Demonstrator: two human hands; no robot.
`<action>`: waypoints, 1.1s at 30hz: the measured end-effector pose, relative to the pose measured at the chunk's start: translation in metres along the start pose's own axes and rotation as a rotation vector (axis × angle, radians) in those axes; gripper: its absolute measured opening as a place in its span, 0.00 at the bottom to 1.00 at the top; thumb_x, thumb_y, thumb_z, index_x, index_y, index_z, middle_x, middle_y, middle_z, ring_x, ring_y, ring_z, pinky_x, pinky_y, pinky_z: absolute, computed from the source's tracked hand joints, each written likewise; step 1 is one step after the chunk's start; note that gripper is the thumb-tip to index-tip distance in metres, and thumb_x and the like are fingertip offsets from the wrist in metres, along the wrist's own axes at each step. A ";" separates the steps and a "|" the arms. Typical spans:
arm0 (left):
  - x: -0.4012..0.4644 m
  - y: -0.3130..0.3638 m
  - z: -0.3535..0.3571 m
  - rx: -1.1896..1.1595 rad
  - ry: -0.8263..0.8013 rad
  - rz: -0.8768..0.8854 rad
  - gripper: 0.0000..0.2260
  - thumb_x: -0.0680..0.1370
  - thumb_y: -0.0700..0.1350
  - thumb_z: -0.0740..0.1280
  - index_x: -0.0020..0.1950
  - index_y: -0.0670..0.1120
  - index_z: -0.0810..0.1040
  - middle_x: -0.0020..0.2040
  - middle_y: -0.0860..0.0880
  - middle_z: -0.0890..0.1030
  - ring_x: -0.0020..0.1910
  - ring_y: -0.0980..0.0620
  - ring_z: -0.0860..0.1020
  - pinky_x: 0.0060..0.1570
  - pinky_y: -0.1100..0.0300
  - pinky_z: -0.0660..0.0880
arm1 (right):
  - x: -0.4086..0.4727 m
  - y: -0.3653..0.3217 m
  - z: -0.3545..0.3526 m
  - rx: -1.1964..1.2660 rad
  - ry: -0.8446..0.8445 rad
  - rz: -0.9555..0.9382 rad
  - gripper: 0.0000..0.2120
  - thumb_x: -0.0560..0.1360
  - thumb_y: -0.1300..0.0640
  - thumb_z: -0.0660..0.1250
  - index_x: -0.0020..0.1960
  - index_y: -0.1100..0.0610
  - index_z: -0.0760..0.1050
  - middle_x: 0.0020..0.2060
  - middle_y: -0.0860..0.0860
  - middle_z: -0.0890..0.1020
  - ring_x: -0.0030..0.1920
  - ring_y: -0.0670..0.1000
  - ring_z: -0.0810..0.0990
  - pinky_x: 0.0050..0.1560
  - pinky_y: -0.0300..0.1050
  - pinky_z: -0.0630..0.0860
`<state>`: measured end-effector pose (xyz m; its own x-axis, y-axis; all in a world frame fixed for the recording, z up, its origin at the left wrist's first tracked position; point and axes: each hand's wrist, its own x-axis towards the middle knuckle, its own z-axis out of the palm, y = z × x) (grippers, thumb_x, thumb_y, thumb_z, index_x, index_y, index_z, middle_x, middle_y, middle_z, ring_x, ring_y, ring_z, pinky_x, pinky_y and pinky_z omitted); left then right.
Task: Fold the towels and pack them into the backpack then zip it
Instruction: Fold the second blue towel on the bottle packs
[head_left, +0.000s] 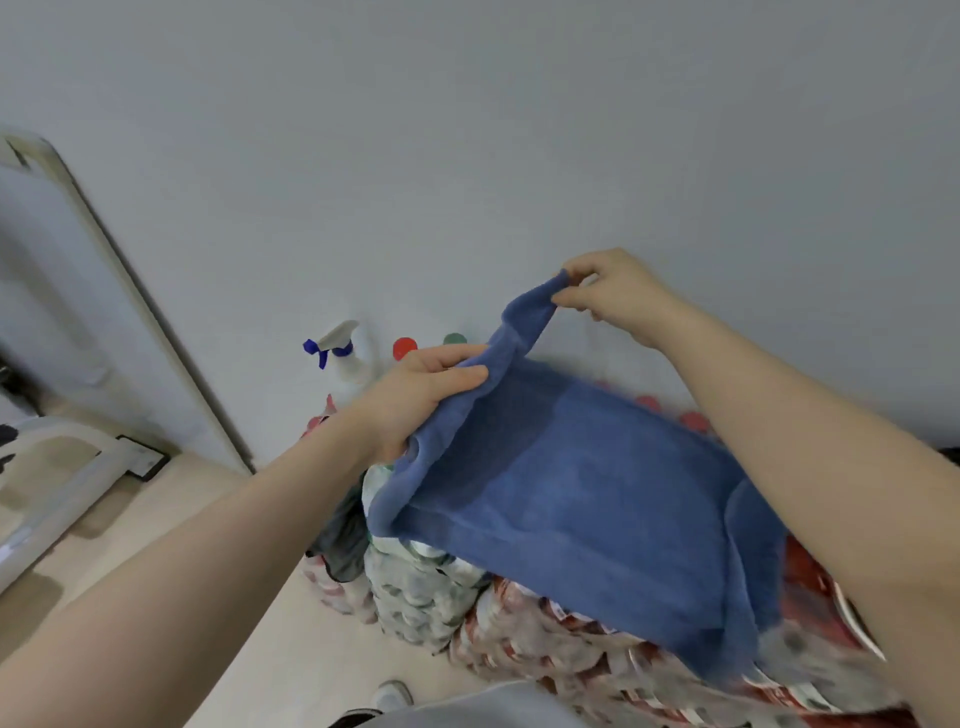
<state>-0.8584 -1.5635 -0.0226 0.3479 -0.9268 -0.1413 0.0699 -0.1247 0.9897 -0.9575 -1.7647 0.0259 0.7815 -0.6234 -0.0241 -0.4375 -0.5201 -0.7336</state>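
The blue towel (582, 499) is held up in the air over a pile of shrink-wrapped packs (519, 634), its lower part draping down toward them and blurred at the bottom edge. The right hand (613, 293) pinches one top corner between thumb and fingertips and lifts it high, while the left hand (421, 395) grips the edge further along, fingers curled over the cloth and thumb underneath; the stretch between them sags, so the cloth is not yet taut. Holding it by the upper edge like this looks meant to let the towel hang open and straighten, so corners can be matched for a fold; I judge the folding is only beginning. No backpack can be made out; a dark cloth (343, 545) lies at the left of the packs, too unclear to name. Behind stand a spray bottle (345, 351) against the wall (467, 130), and coloured caps (405, 347) just beside it
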 end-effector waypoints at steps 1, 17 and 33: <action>0.001 0.000 0.017 0.018 -0.018 -0.007 0.10 0.78 0.42 0.61 0.56 0.50 0.80 0.51 0.52 0.81 0.52 0.56 0.78 0.52 0.66 0.73 | -0.012 0.011 -0.010 0.011 0.022 0.017 0.04 0.73 0.65 0.64 0.43 0.61 0.77 0.31 0.50 0.73 0.29 0.43 0.70 0.28 0.29 0.67; 0.015 -0.046 0.202 0.554 -0.307 -0.114 0.12 0.81 0.46 0.56 0.57 0.44 0.77 0.47 0.49 0.79 0.40 0.51 0.77 0.42 0.62 0.74 | -0.153 0.173 -0.071 -0.111 -0.014 0.347 0.17 0.71 0.67 0.57 0.33 0.50 0.76 0.41 0.58 0.82 0.45 0.59 0.80 0.50 0.53 0.77; 0.127 -0.042 0.208 0.832 -0.509 0.189 0.02 0.76 0.40 0.64 0.46 0.47 0.73 0.33 0.55 0.69 0.33 0.55 0.68 0.32 0.70 0.66 | -0.135 0.178 -0.065 0.177 0.046 0.414 0.02 0.77 0.57 0.62 0.48 0.54 0.72 0.36 0.47 0.77 0.36 0.49 0.76 0.34 0.41 0.72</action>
<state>-1.0118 -1.7499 -0.0775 -0.1705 -0.9744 -0.1462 -0.6913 0.0126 0.7224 -1.1698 -1.8109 -0.0573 0.5342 -0.7855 -0.3125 -0.6232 -0.1162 -0.7733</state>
